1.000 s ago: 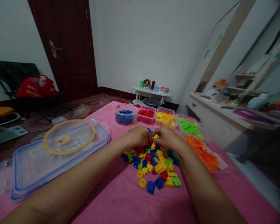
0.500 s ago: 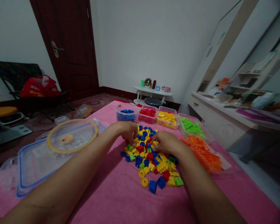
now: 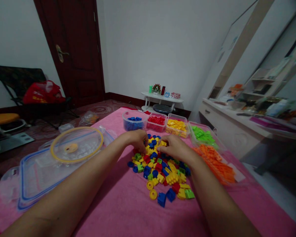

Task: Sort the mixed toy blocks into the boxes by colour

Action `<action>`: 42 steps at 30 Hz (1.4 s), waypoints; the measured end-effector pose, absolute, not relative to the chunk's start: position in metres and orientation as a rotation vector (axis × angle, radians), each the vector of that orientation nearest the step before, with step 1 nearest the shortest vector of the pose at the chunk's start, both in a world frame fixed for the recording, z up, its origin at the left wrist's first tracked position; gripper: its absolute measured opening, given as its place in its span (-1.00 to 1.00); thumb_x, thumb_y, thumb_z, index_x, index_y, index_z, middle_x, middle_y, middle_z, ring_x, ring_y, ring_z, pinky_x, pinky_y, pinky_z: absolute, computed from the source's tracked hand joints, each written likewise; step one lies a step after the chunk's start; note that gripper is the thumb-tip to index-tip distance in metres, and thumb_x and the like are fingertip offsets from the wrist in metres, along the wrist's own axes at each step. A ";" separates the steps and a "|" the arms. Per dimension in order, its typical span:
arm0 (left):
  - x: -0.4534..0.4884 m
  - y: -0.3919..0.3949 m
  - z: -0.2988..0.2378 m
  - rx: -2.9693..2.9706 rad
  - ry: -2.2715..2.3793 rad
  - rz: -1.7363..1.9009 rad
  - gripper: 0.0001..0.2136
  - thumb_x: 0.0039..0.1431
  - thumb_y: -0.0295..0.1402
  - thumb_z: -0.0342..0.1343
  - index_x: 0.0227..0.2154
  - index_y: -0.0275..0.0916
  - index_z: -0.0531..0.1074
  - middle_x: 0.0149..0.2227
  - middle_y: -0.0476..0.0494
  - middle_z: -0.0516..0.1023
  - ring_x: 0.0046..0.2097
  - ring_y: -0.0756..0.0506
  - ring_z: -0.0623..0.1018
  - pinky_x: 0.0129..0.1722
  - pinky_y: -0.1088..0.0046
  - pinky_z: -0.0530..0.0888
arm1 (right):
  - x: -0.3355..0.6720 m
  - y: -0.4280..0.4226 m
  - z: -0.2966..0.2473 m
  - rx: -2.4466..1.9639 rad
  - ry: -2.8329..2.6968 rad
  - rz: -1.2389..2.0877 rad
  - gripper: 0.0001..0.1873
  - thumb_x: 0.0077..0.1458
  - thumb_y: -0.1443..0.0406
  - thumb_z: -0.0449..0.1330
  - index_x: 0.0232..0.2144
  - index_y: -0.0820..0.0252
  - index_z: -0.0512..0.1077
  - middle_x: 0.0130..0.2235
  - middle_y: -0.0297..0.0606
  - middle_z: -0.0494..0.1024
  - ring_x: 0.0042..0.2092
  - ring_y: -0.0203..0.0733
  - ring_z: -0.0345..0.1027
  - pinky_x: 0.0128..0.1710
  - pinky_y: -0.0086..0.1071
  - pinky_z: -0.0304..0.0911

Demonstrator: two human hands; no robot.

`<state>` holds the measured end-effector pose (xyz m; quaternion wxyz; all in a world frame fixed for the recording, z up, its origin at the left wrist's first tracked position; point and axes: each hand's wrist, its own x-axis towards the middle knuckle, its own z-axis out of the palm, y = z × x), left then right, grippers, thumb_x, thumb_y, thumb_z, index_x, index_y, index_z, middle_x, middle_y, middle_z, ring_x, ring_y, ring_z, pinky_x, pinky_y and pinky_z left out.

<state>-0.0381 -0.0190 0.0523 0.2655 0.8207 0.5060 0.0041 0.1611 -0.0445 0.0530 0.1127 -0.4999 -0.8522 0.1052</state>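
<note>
A heap of small plastic building pieces [image 3: 160, 168] in blue, yellow, red and green lies on a pink cloth [image 3: 128, 210]. My left hand [image 3: 137, 140] rests on the far left of the heap with its fingers curled down among the pieces. My right hand [image 3: 174, 148] is at the far right side, fingers bent and pinching at yellow pieces. What either hand holds is hidden by the fingers. Behind the heap stand a tub of blue pieces [image 3: 132, 120], a tub of red pieces [image 3: 156, 122] and a tub of yellow pieces [image 3: 176, 126].
Green pieces [image 3: 202, 134] and orange pieces [image 3: 218, 163] lie in clear trays on the right. Clear lids, one with a yellow ring [image 3: 75, 147], sit on the left. A white dresser [image 3: 236, 128], a dark door [image 3: 74, 49], a folding chair with a red bag [image 3: 43, 92] and a low white table [image 3: 161, 97] surround the cloth.
Both hands have shifted slightly within the far part of the heap; the left hand moved a little right and the right hand moved up towards the yellow pieces.
</note>
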 end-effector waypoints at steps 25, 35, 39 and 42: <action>-0.006 -0.020 0.041 1.854 1.128 0.759 -0.57 0.05 -0.55 0.02 0.04 -0.38 0.25 -0.40 -0.14 0.54 -0.39 -0.01 0.51 -0.32 0.45 0.46 | 0.146 -0.038 0.033 -1.109 -1.421 1.387 -0.49 0.00 0.31 0.21 0.03 0.21 0.23 -0.46 -0.33 0.51 -0.52 -0.34 0.41 -0.58 -0.56 0.30; 0.011 -0.027 0.031 2.079 1.022 0.804 -0.29 -0.03 -0.55 0.01 0.24 -0.32 -0.04 0.10 -0.28 0.35 0.02 -0.10 0.43 -0.02 0.42 0.37 | 0.143 -0.033 0.027 -1.139 -1.142 1.429 -0.75 0.04 0.39 0.13 -0.17 0.18 0.27 -0.53 -0.41 0.45 -0.61 -0.42 0.33 -0.63 -0.59 0.28; 0.009 -0.023 0.030 2.002 0.989 0.799 -0.28 -0.02 -0.60 -0.03 0.26 -0.26 -0.08 0.14 -0.27 0.31 0.05 -0.09 0.42 -0.01 0.41 0.39 | 0.153 -0.029 0.028 -1.094 -1.116 1.499 -0.80 0.03 0.38 0.16 -0.24 0.18 0.27 -0.50 -0.42 0.45 -0.61 -0.47 0.30 -0.65 -0.64 0.24; 0.004 -0.019 0.031 1.972 1.074 0.865 -0.29 0.01 -0.58 -0.01 0.26 -0.28 -0.07 0.19 -0.32 0.23 0.09 -0.11 0.39 0.03 0.38 0.37 | 0.168 -0.010 0.034 -1.111 -1.054 1.426 -0.80 0.00 0.36 0.21 -0.29 0.18 0.29 -0.51 -0.42 0.44 -0.58 -0.45 0.33 -0.62 -0.62 0.28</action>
